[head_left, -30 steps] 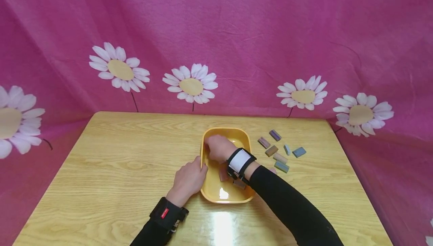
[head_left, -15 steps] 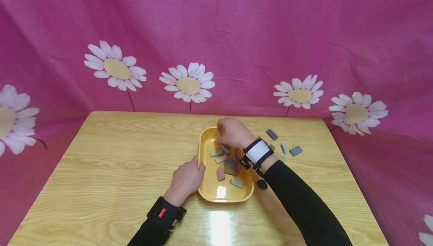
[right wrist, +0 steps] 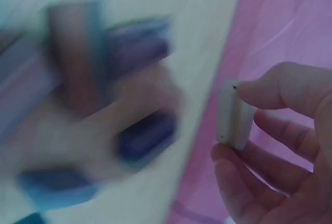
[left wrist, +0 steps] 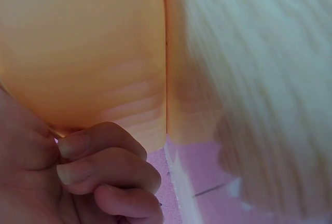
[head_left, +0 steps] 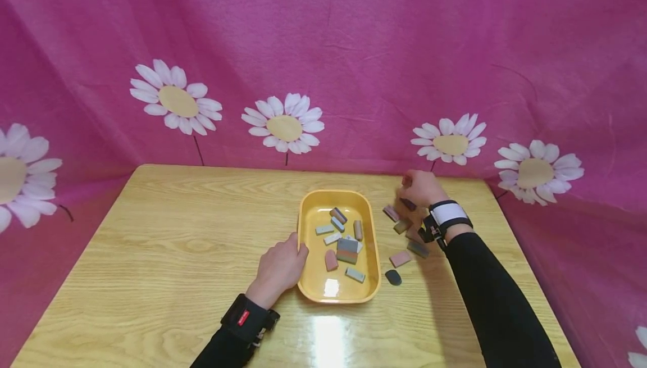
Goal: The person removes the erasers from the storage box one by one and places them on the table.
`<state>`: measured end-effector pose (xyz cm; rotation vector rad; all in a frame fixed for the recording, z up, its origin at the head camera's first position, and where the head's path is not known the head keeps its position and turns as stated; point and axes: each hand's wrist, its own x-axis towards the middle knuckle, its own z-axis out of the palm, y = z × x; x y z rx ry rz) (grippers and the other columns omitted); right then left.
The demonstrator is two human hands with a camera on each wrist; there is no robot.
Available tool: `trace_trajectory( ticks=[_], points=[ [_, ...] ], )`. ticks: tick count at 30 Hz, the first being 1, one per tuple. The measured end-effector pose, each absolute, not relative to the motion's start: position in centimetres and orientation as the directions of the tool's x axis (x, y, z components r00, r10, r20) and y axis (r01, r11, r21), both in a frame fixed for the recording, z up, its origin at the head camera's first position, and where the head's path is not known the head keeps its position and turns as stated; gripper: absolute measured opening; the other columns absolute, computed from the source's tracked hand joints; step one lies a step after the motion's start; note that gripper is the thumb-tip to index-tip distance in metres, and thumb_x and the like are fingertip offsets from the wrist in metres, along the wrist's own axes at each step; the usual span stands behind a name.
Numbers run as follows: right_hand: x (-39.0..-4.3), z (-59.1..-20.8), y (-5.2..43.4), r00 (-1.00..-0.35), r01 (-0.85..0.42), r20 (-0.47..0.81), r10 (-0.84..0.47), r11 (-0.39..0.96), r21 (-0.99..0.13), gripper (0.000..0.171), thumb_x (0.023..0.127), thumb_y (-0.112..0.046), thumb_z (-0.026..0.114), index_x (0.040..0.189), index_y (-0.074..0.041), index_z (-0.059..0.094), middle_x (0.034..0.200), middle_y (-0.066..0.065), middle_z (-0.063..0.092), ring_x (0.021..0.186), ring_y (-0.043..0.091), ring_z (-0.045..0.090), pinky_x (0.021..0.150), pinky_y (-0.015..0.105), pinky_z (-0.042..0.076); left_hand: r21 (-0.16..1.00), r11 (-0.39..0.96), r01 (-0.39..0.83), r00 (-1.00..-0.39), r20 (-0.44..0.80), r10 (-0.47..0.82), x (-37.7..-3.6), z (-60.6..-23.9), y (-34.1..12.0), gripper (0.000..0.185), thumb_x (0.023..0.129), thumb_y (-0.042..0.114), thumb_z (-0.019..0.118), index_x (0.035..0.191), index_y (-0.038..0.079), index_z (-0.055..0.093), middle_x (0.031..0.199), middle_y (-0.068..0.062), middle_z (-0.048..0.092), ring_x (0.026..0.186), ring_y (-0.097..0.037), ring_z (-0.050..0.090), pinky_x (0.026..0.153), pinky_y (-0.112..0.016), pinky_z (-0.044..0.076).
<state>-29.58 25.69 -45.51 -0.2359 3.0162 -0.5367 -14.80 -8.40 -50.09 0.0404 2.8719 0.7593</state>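
My left hand (head_left: 281, 266) grips the left rim of a yellow plastic tray (head_left: 314, 278). In the left wrist view its curled fingers (left wrist: 109, 159) lie against the orange-looking tray wall (left wrist: 93, 42). Over the far right of the table, my right hand (head_left: 423, 188) pinches a small whitish eraser (right wrist: 232, 115) between thumb and fingertips. Below that hand lie several loose eraser-like blocks, including a purple one (head_left: 407, 204), a pinkish one (head_left: 390, 213) and a brown one (head_left: 402, 226). The right hand and wrist hide part of this group.
Inside the tray are several more blocks, among them a grey-and-orange one (head_left: 347, 250) and a pink round-ended one (head_left: 331, 260). Right of the tray sit a pink block (head_left: 400, 259) and a dark rounded piece (head_left: 393, 277). A pink flowered cloth (head_left: 364, 76) hangs behind the wooden table (head_left: 202, 233).
My right hand has come up out of the tray, crossed its right rim and moved right over the loose blocks. The left hand stays on the tray's rim.
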Motion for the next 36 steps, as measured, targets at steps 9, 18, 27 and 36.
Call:
trace_trajectory(
  ticks=[9, 18, 27, 36],
  points=[
    [-28.6, -48.7, 30.0, -0.996, 0.026, -0.087, -0.005, 0.936, -0.351, 0.029, 0.082, -0.021, 0.060, 0.099, 0.002, 0.062, 0.095, 0.020, 0.067, 0.083, 0.034, 0.061, 0.072, 0.044, 0.048, 0.491, 0.871, -0.018, -0.985, -0.159, 0.069, -14.7, -49.9, -8.4, 0.029, 0.100, 0.036, 0.042, 0.104, 0.009, 0.054, 0.067, -0.006, 0.051, 0.057, -0.021, 0.050, 0.050, -0.033, 0.033],
    [-27.5, -47.1, 28.5, -0.996, 0.022, -0.084, -0.001, 0.961, -0.275, 0.036, 0.085, -0.025, 0.059, 0.111, 0.000, 0.064, 0.104, 0.020, 0.069, 0.091, 0.036, 0.064, 0.072, 0.047, 0.049, 0.500, 0.865, -0.032, -0.980, -0.185, 0.071, -14.8, -49.9, -8.2, 0.033, 0.100, 0.036, 0.042, 0.111, 0.008, 0.055, 0.067, -0.005, 0.051, 0.057, -0.021, 0.050, 0.051, -0.032, 0.033],
    [-22.4, -44.2, 19.4, -0.964, -0.264, 0.059, -0.258, 0.920, -0.289, 0.037, 0.082, -0.026, 0.070, 0.114, -0.008, 0.068, 0.105, 0.013, 0.071, 0.090, 0.027, 0.066, 0.077, 0.048, 0.051, 0.500, 0.865, -0.021, -0.981, -0.178, 0.079, -14.5, -50.1, -8.0, 0.033, 0.100, 0.037, 0.042, 0.110, 0.009, 0.055, 0.069, -0.006, 0.052, 0.060, -0.021, 0.051, 0.052, -0.033, 0.035],
    [-18.1, -44.3, 13.5, -0.830, -0.555, 0.013, -0.558, 0.822, -0.130, 0.046, 0.072, -0.040, 0.080, 0.114, -0.021, 0.070, 0.115, 0.003, 0.065, 0.102, 0.024, 0.057, 0.079, 0.042, 0.051, 0.480, 0.877, -0.016, -0.984, -0.163, 0.071, -14.8, -50.1, -8.3, 0.034, 0.100, 0.037, 0.041, 0.111, 0.009, 0.055, 0.072, -0.008, 0.055, 0.064, -0.024, 0.055, 0.054, -0.035, 0.037]
  ],
)
